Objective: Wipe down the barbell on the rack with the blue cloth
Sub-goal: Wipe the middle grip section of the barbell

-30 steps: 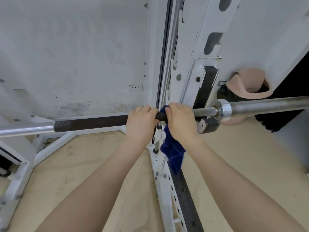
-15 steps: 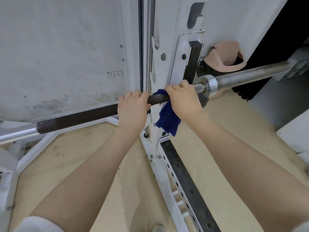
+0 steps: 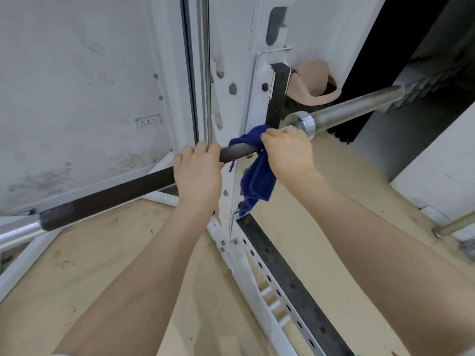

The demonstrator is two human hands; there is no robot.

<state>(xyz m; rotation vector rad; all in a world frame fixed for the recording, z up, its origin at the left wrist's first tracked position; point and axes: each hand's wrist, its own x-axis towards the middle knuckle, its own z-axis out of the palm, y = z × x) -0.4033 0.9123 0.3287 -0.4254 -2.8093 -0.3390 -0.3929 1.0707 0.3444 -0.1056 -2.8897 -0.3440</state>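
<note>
Two bare forearms reach up from the bottom edge of the view toward the bar. Beneath them is a pale wooden floor [image 3: 321, 201] with dark scuffs, and across it runs a white rack [image 3: 259, 276] base rail with a row of holes and a black strip along it.

The left hand [image 3: 198, 173] grips the barbell [image 3: 115, 192] from above, fingers [image 3: 203, 149] curled over the dark shaft and knuckles toward the camera. The right hand [image 3: 286, 150] is just beside it, farther along the bar toward the collar, its fingers wrapped round the blue cloth [image 3: 257, 176] and the shaft together. The cloth is bunched over the bar between the two hands, and its loose end hangs down below the right wrist in front of the rack upright. A short stretch of dark shaft shows bare between the left hand and the cloth.

The barbell runs slantwise across the view, low at the left and higher at the right. At the far left the dark part ends and a shiny sleeve begins. Just beyond the right hand sits a bright metal collar [image 3: 307, 123], and past it the grey sleeve runs up to the right edge. The bar crosses the white upright next to a black hook plate [image 3: 279, 93].

Behind the upright a tan curved object [image 3: 311, 86] shows; what it is cannot be told. The stained white wall [image 3: 77, 86] at the back carries a socket [image 3: 148, 121]. At the far right a dark opening stands behind the sleeve.
</note>
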